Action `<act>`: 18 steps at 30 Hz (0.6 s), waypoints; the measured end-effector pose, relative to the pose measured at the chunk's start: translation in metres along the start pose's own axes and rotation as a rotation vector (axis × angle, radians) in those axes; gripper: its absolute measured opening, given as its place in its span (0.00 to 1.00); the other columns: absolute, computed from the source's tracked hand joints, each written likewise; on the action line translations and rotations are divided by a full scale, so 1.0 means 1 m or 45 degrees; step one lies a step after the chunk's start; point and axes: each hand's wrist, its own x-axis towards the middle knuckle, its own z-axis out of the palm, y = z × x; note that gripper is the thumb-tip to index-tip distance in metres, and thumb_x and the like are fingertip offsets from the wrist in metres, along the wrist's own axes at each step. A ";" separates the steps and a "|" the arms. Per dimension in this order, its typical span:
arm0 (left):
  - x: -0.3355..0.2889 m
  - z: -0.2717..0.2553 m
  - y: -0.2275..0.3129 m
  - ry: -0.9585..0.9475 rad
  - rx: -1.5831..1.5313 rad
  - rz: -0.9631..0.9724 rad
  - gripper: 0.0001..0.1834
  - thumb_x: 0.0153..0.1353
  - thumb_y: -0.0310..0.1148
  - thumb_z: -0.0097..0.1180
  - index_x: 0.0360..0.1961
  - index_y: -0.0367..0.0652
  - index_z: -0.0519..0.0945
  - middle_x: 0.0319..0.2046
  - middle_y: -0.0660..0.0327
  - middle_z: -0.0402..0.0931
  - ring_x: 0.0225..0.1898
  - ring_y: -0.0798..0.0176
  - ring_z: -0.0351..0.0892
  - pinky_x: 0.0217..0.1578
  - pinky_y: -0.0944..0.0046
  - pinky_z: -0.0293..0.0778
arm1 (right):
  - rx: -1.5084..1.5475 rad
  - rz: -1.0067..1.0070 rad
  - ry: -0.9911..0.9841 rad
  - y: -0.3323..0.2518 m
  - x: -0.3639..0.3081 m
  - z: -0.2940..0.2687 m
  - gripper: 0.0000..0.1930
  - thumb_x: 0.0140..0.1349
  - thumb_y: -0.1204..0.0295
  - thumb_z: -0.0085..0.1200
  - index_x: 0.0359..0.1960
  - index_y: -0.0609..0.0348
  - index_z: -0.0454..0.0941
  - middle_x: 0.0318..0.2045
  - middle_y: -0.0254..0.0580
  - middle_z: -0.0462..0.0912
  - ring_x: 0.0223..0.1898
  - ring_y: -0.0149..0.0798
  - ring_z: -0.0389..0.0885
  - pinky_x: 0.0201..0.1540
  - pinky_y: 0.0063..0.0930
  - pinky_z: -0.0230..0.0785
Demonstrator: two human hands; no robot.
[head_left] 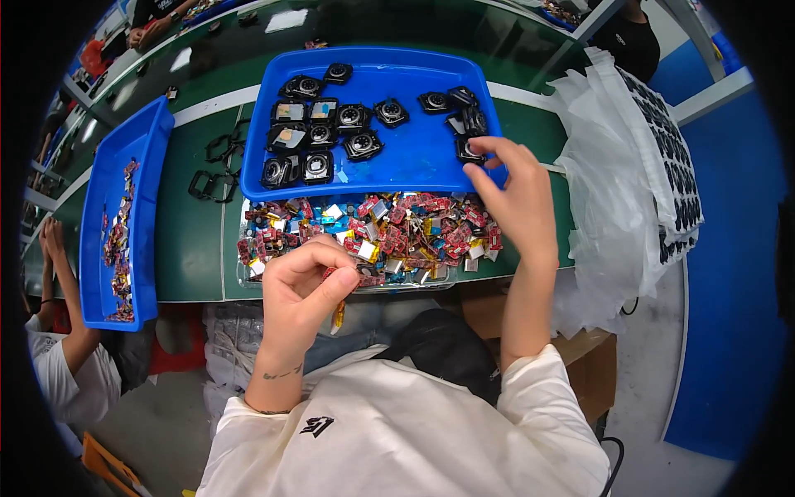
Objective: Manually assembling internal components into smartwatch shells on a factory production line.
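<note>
A green table spans the frame, its near edge running below the centre; one blue tray fills the upper middle, its raised rim rounded at the corners, with a stretch of blue floor open between its left and right groups; a second blue tray stands at the left with a line of small parts in it, and a strip of green lies between the two trays; white plastic sheeting crowds the table at the right; one clear tray sits at the near edge, heaped with red, silver and yellow parts too many to count; two hands work here, the left hand at the centre pinching a red part narrowly between thumb and fingers, a yellow strip hanging below; the right hand, thumb and forefinger parted, is at a black housing by the large tray's right rim, though I cannot tell whether it grips it; about eleven other housings lie left and middle, three or four more upper right; at least two black frames lie left of that tray.
</note>
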 end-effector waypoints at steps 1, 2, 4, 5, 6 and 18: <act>0.000 0.000 0.000 -0.007 -0.004 0.003 0.01 0.54 0.19 0.56 0.28 0.32 0.77 0.28 0.61 0.73 0.30 0.70 0.69 0.32 0.72 0.65 | -0.145 -0.093 -0.018 0.008 0.009 -0.001 0.15 0.47 0.69 0.62 0.38 0.57 0.78 0.33 0.40 0.81 0.35 0.40 0.77 0.37 0.34 0.70; 0.000 0.000 0.000 -0.009 0.004 0.019 0.01 0.54 0.19 0.56 0.28 0.32 0.77 0.28 0.60 0.73 0.30 0.70 0.69 0.32 0.73 0.65 | -0.151 -0.092 -0.012 0.012 0.014 -0.001 0.15 0.47 0.69 0.62 0.38 0.57 0.78 0.33 0.40 0.81 0.35 0.40 0.77 0.37 0.34 0.70; 0.000 0.000 -0.001 -0.008 0.011 0.040 0.01 0.54 0.19 0.56 0.28 0.32 0.77 0.28 0.60 0.73 0.30 0.70 0.69 0.31 0.73 0.65 | -0.382 -0.069 -0.173 0.014 0.023 0.001 0.15 0.46 0.68 0.63 0.36 0.58 0.78 0.35 0.39 0.82 0.34 0.40 0.78 0.37 0.33 0.70; -0.001 0.000 -0.002 -0.014 -0.001 0.039 0.01 0.54 0.19 0.56 0.28 0.32 0.77 0.28 0.60 0.73 0.31 0.70 0.69 0.31 0.73 0.65 | -0.496 -0.169 -0.139 0.017 0.024 0.005 0.17 0.44 0.65 0.64 0.36 0.58 0.77 0.34 0.39 0.82 0.34 0.40 0.79 0.36 0.32 0.71; -0.001 0.001 -0.003 -0.022 -0.014 0.037 0.01 0.53 0.19 0.56 0.28 0.32 0.77 0.28 0.60 0.73 0.31 0.70 0.69 0.31 0.73 0.65 | -0.498 -0.172 -0.137 0.018 0.028 0.006 0.17 0.44 0.65 0.64 0.36 0.58 0.77 0.34 0.39 0.82 0.34 0.40 0.79 0.36 0.32 0.71; 0.006 0.005 -0.002 -0.021 0.092 0.247 0.01 0.52 0.20 0.58 0.27 0.34 0.78 0.32 0.59 0.72 0.34 0.70 0.69 0.35 0.71 0.66 | 1.194 0.328 -0.134 -0.032 0.003 0.010 0.13 0.55 0.80 0.56 0.43 0.66 0.77 0.31 0.38 0.80 0.29 0.25 0.79 0.29 0.17 0.74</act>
